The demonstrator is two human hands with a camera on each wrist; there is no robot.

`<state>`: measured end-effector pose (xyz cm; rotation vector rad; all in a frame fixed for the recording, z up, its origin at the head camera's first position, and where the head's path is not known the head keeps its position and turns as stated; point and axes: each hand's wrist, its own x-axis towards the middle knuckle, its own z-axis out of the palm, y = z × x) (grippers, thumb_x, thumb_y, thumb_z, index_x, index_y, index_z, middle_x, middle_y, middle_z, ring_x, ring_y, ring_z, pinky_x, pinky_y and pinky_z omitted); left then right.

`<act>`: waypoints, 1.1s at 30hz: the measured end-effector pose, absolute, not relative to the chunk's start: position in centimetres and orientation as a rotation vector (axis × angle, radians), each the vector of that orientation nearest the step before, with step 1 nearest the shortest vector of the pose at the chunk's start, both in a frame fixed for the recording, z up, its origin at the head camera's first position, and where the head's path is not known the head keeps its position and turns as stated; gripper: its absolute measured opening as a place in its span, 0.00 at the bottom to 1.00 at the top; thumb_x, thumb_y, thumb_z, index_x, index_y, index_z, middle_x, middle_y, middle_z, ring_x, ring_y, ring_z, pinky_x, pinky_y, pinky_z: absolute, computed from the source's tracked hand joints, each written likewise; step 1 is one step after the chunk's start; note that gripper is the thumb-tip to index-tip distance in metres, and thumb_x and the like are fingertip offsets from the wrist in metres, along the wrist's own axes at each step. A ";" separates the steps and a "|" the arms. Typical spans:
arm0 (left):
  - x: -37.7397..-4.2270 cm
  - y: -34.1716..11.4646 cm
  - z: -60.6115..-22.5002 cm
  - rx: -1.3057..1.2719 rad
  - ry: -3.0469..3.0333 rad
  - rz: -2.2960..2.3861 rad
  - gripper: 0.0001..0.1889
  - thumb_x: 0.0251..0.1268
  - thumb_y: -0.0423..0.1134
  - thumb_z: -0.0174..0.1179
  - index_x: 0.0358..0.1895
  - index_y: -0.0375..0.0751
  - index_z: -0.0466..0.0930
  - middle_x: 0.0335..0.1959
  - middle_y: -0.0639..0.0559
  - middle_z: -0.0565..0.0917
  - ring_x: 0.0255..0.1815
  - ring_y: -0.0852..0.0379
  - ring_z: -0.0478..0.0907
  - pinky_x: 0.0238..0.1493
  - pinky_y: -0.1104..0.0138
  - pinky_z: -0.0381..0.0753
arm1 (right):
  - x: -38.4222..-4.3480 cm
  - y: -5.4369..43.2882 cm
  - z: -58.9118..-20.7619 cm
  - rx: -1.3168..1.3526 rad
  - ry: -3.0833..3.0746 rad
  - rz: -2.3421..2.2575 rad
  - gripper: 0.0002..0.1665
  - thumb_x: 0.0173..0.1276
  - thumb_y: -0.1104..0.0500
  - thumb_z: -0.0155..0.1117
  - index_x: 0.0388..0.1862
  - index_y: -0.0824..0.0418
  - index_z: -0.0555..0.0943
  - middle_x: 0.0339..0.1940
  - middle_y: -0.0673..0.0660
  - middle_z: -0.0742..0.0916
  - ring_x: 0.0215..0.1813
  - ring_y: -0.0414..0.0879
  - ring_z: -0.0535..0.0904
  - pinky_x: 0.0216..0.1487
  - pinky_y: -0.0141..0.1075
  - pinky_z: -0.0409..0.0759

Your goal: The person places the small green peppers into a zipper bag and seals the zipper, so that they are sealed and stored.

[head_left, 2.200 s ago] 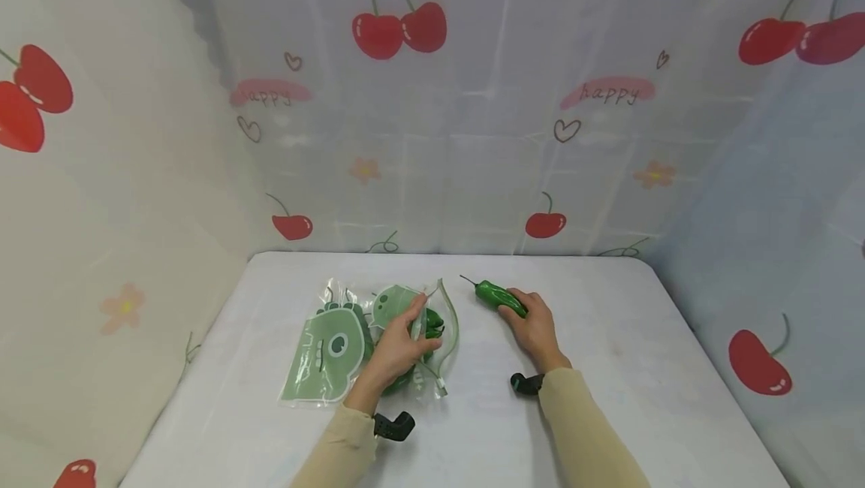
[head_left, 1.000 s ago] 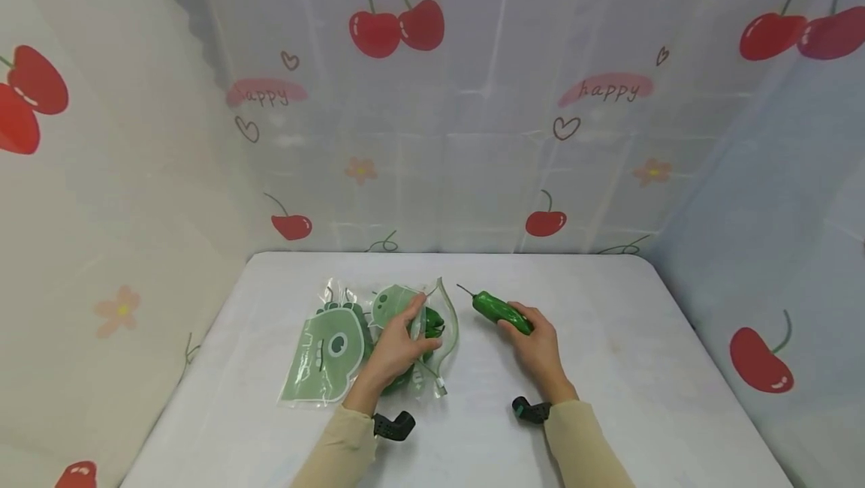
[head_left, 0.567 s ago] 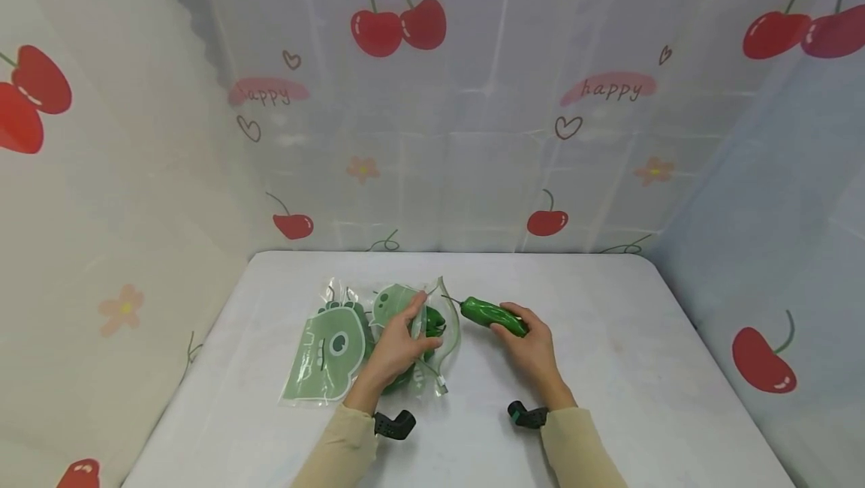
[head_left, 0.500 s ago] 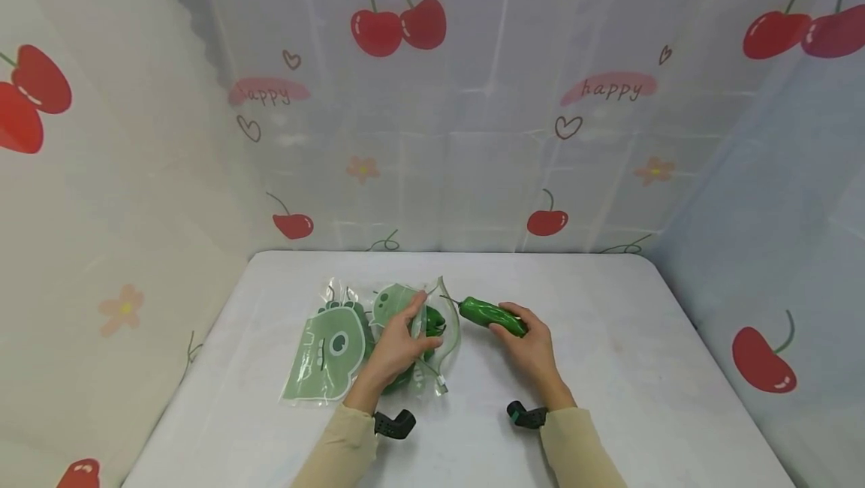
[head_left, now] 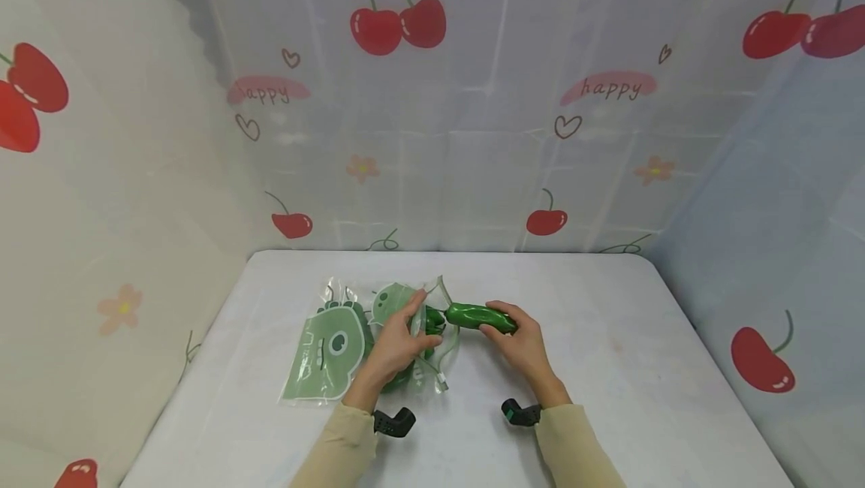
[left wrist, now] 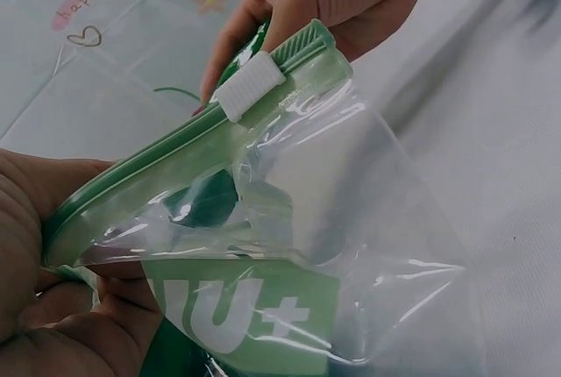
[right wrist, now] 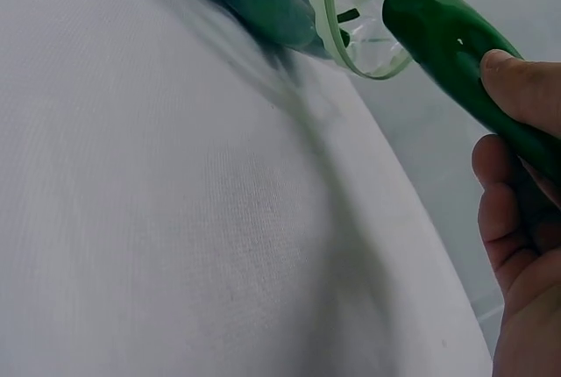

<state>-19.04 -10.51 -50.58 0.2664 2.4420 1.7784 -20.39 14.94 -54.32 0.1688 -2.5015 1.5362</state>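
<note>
In the head view a clear zip bag (head_left: 324, 356) with green cartoon prints lies on the table, its mouth facing right. My left hand (head_left: 394, 349) grips the bag by its mouth, thumb and index finger spread apart there. Several green peppers (head_left: 435, 320) show inside, partly hidden by my hand. My right hand (head_left: 527, 341) holds a glossy green chili pepper (head_left: 473, 315) by its lower end, stem end towards the bag. In the right wrist view that stem end is right at the green-rimmed mouth (right wrist: 331, 35). A white slider (left wrist: 252, 86) sits on the zip edge.
The white tabletop (head_left: 642, 368) stretches out around the bag and hands. Behind and at both sides hang pale curtains (head_left: 466, 173) printed with cherries. Each wrist wears a black camera, such as the left wrist camera (head_left: 395, 422).
My right hand has carried the chili pepper left to the bag's mouth and turned it nearly level; its stem end now overlaps the rim. My left hand and the bag have hardly moved.
</note>
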 end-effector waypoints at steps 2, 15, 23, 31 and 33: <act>-19.0 -10.5 -50.5 0.273 2.436 1.788 0.48 0.59 0.34 0.74 0.82 0.42 0.57 0.85 0.47 0.55 0.86 0.45 0.47 0.76 0.49 0.66 | -20.5 14.8 -54.3 0.188 -2.494 1.533 0.26 0.63 0.58 0.79 0.60 0.51 0.85 0.61 0.58 0.87 0.49 0.47 0.78 0.45 0.31 0.77; -19.0 -10.6 -50.2 0.288 2.420 1.805 0.48 0.60 0.34 0.74 0.82 0.41 0.57 0.85 0.46 0.54 0.86 0.44 0.46 0.81 0.46 0.59 | -21.3 13.3 -54.2 0.295 -2.470 1.521 0.25 0.63 0.60 0.78 0.60 0.51 0.86 0.57 0.55 0.88 0.45 0.45 0.78 0.43 0.32 0.77; -19.1 -10.6 -50.2 0.282 2.419 1.817 0.47 0.60 0.34 0.74 0.82 0.41 0.58 0.85 0.47 0.55 0.86 0.46 0.46 0.64 0.62 0.75 | -21.6 12.3 -53.9 0.290 -2.513 1.544 0.25 0.65 0.62 0.76 0.61 0.52 0.85 0.59 0.55 0.87 0.46 0.46 0.79 0.44 0.32 0.79; -19.0 -10.6 -50.1 0.286 2.424 1.820 0.47 0.59 0.32 0.74 0.81 0.40 0.58 0.84 0.48 0.56 0.86 0.47 0.47 0.81 0.49 0.58 | -21.9 11.6 -53.8 0.307 -2.509 1.557 0.26 0.67 0.62 0.74 0.64 0.52 0.83 0.63 0.55 0.86 0.47 0.46 0.82 0.46 0.32 0.82; -19.1 -10.6 -50.1 0.296 2.429 1.818 0.47 0.59 0.32 0.73 0.81 0.39 0.58 0.84 0.46 0.56 0.86 0.45 0.47 0.82 0.47 0.55 | -21.9 11.4 -53.7 0.301 -2.512 1.549 0.26 0.67 0.62 0.74 0.64 0.53 0.82 0.61 0.56 0.87 0.46 0.46 0.81 0.45 0.31 0.81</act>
